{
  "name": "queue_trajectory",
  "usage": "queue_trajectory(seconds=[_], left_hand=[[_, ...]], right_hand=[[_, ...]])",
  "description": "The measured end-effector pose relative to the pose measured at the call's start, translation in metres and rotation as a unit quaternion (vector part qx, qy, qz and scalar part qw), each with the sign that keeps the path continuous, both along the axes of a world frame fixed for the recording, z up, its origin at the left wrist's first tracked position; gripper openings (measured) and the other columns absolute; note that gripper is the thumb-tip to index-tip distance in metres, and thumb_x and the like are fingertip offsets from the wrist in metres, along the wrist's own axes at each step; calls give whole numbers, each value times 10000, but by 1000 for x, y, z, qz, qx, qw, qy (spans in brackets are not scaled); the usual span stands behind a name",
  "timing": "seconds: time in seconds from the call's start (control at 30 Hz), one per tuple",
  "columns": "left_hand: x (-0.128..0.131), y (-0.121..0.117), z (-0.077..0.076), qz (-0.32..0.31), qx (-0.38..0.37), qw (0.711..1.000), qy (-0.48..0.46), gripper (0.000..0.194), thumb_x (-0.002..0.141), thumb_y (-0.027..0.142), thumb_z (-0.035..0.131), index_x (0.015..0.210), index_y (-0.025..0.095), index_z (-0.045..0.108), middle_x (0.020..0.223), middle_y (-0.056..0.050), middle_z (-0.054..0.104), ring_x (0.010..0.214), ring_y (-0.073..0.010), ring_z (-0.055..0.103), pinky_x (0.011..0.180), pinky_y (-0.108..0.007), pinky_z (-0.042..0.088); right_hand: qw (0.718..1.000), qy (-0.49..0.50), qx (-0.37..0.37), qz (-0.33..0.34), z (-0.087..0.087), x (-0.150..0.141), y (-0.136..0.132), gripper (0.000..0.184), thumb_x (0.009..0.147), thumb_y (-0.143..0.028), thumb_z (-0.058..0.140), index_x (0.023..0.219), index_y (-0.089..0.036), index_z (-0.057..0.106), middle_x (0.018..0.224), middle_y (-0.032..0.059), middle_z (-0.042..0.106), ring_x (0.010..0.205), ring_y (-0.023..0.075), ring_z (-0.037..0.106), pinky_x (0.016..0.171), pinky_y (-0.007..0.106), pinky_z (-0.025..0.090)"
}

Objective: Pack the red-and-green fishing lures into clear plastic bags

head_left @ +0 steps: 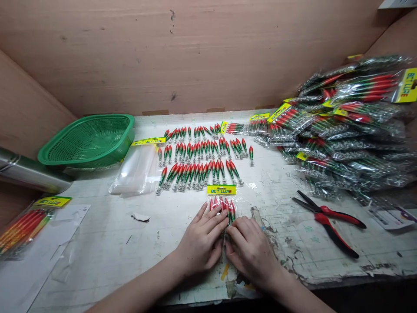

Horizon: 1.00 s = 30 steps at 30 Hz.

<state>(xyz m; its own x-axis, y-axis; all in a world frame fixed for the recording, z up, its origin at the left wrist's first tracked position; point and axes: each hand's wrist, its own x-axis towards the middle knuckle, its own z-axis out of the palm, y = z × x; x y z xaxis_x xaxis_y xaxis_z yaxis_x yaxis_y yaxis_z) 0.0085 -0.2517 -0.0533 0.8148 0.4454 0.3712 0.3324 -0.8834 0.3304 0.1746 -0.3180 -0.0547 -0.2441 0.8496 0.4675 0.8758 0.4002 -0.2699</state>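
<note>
A clear bag of red-and-green lures [223, 204] with a yellow "BCT LURE" header lies on the worn white table [130, 248] near the front edge. My left hand [202, 240] rests on the bag's lower left part, fingers together and pressed down on it. My right hand [248, 248] presses the bag's lower right end, fingers curled against it. Just beyond the bag, several loose red-and-green lures [198, 156] lie in three rows.
A stack of empty clear bags [138, 169] and a green plastic basket [87, 140] sit at the left. A big pile of filled lure packs [345, 130] fills the right. Red-handled pliers [329, 217] lie at the right front. Another filled pack [22, 226] lies far left. Wooden walls enclose the table.
</note>
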Motion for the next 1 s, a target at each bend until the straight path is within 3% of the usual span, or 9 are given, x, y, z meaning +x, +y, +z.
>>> queue_trajectory(seconds=[0.3,0.43,0.5,0.63,0.7,0.77,0.83,1.0], left_hand=[[10,-6,8,47,-76,996,-1,448,716,147,465,1154,129,557,1236,-127,610,1269,-287,453,1129,-589,179],[-20,4,14,-28,-44,998,38,627,691,125,464,1315,88,423,1409,-160,453,1383,-299,265,1115,-570,242],[-38,9,18,-79,4,995,59,612,730,113,466,1339,101,407,1427,-140,439,1395,-286,238,1117,-531,265],[-48,10,26,-175,94,979,42,422,874,95,420,1283,169,489,1217,-40,647,1231,-144,499,1100,-309,346],[-40,6,28,-192,100,976,20,333,890,94,408,1177,159,563,1066,-35,712,1058,-128,611,1016,-253,425],[-32,-1,27,-168,87,982,-3,258,891,87,414,1050,153,606,925,-40,731,915,-142,644,904,-260,485],[-27,-10,24,-99,31,994,-44,200,889,88,425,931,167,603,822,-34,716,813,-149,630,796,-280,504],[-26,-45,7,105,-158,974,-125,131,862,97,478,816,197,550,707,-12,629,690,-135,562,627,-261,464]], right_hand=[[1000,13,-14,-6,0,-4,0,116,821,-133,451,797,-168,558,778,60,528,740,196,443,655,328,378],[999,2,-7,44,6,24,-13,94,848,-165,499,905,-153,573,832,76,589,786,199,508,706,366,432],[994,-31,9,101,12,42,-21,145,867,-129,483,964,-143,590,901,96,646,840,210,550,743,383,460],[970,-95,19,224,23,55,-24,312,934,-93,341,1107,-103,601,1034,101,697,955,201,606,841,361,499],[965,-73,15,252,24,50,-21,339,941,-86,302,1112,-75,595,1003,107,706,920,190,629,850,333,511],[966,-26,12,257,22,45,-19,316,943,-94,310,1091,-80,589,973,116,705,889,196,635,819,330,523],[970,56,-20,238,18,42,-21,252,937,-104,356,1069,-110,570,958,117,691,867,198,624,761,332,529],[951,258,-149,87,6,32,-40,154,906,-95,419,898,-192,538,762,27,603,715,144,574,649,268,491]])
